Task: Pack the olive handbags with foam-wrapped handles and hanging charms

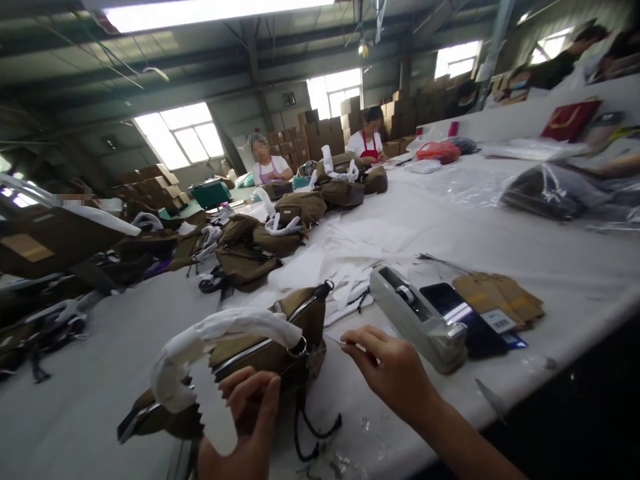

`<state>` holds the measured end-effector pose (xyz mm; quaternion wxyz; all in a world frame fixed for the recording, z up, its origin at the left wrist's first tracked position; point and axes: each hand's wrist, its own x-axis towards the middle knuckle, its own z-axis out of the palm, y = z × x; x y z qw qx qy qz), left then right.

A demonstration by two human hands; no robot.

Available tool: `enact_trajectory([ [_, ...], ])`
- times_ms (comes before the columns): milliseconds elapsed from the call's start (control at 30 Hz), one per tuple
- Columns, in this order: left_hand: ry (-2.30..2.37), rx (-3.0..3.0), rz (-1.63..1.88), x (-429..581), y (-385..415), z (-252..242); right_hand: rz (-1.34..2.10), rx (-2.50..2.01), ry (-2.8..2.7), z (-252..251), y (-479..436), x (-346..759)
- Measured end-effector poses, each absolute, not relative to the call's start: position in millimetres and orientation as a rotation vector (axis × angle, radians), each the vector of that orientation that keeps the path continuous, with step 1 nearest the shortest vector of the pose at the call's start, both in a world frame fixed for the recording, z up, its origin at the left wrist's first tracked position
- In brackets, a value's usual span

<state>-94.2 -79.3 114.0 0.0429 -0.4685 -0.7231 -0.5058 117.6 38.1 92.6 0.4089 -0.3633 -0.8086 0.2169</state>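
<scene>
An olive-brown zippered bag (310, 313) lies before me, its handle (220, 327) wrapped in white material. A white strip with jagged edges (215, 407) hangs from the wrapping, in front of my left hand (247, 413). That hand is closed against the bag's near side, thumb and fingers pinched together; what they grip is hidden. To the right of the bag, my right hand (387, 367) pinches a thin pale strand (334, 340) that runs toward the bag. Black drawcords (315, 437) trail from the bag onto the table.
Right of my right hand stand a grey tape dispenser (420, 320), a dark phone (465, 320) and brown paper tags (500, 297). More olive bags (290, 213) line the table's far left. Clear plastic bags (550, 190) lie at the right. Several people work around the table (560, 267).
</scene>
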Motion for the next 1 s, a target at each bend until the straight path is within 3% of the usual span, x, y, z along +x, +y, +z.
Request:
enact_trajectory([
  [133,-2.283,-1.417,-1.975,-65.3,-74.6,125.1,0.762,-0.984,-1.962,102.9,32.9,127.9],
  [233,-2.385,-1.286,-2.345,-44.9,-70.3,134.7,1.268,-0.821,-1.676,107.9,29.8,127.9],
  [333,-2.273,-1.246,-2.452,-34.8,-67.4,138.3,1.626,-0.593,-1.313,105.7,27.2,124.5],
  [733,-1.989,-1.981,-1.691,-58.7,-65.5,121.6,1.697,-0.388,-1.167,101.9,21.9,109.0],
  [1000,-1.998,-2.050,-1.559,-56.5,-64.3,119.3,1.823,-0.453,-1.071,91.3,19.4,100.2],
])
